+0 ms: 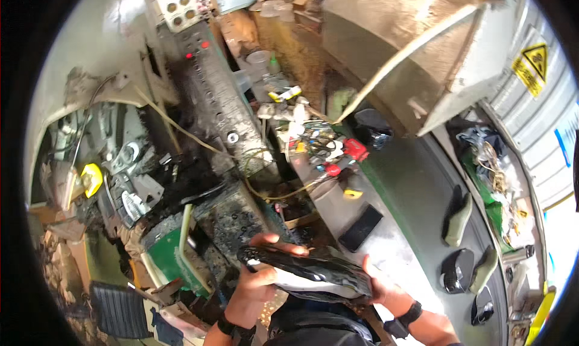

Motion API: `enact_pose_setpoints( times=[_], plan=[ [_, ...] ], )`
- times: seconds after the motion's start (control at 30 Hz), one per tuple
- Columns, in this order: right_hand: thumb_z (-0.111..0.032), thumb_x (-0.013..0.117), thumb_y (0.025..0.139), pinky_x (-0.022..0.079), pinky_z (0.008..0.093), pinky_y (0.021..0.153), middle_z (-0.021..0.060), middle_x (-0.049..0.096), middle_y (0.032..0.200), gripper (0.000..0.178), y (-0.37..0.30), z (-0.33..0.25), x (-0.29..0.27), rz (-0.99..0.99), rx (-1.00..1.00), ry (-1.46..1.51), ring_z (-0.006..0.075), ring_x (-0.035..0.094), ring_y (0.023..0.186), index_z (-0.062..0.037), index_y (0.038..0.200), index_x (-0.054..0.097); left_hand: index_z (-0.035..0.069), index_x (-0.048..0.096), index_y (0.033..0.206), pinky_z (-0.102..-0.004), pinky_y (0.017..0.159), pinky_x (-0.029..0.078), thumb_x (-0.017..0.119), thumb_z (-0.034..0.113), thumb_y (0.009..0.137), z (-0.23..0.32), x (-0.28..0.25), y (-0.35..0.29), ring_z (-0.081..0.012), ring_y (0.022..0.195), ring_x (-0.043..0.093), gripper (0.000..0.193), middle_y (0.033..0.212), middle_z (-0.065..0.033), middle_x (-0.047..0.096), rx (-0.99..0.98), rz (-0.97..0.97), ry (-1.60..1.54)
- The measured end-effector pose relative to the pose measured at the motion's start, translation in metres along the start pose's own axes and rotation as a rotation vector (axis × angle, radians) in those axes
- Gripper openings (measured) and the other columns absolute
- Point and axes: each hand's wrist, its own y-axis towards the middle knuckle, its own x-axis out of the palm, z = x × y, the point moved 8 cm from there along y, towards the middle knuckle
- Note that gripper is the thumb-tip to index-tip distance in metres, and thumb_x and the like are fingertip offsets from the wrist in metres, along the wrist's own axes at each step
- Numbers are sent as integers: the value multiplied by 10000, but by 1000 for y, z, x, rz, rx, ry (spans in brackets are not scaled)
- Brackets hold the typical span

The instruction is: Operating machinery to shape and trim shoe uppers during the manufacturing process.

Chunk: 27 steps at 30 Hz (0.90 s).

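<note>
1. Centrally, low in the head view, a glossy black curved shell (319, 272) is held crosswise between both hands.
2. The left hand (259, 279) has its grip wrapped around the shell's left end, thumb on the near side, fingers along the far edge.
3. The right hand (381, 287) has its grip against the right end; some of its fingers are hidden.
4. Just beyond, a dark phone (360, 227) lies on a pale table (395, 249), a red tool (354, 150) farther up.
</note>
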Motion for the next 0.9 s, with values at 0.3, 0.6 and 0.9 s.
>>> enact_pose_setpoints(
  times=[0.3, 0.6, 0.9],
  plan=[
    [-490, 806, 833, 495, 417, 1053, 146, 576, 1427, 934, -113, 10, -44, 236, -683, 131, 258, 594, 1252, 6, 1518, 409, -48, 575, 1215, -408, 856, 589, 730, 278, 939, -64, 105, 52, -273, 881, 715, 455, 1004, -163, 665, 143, -134, 266],
    [-356, 885, 790, 474, 395, 1075, 157, 560, 1430, 955, -204, 60, -53, 502, -1252, 70, 249, 562, 1292, 6, 1527, 396, 19, 655, 1090, -392, 968, 482, 547, 373, 1061, -127, 174, 61, -213, 989, 651, 370, 1000, -86, 687, 59, -321, 702],
    [-208, 918, 668, 516, 381, 998, 206, 641, 1250, 936, -259, 89, -39, 892, -1463, -221, 261, 661, 1086, 137, 1416, 472, 124, 518, 675, -374, 701, 488, 577, 512, 1022, -229, 180, 56, -220, 635, 544, 524, 608, -17, 467, -951, -26, 89]
  ],
)
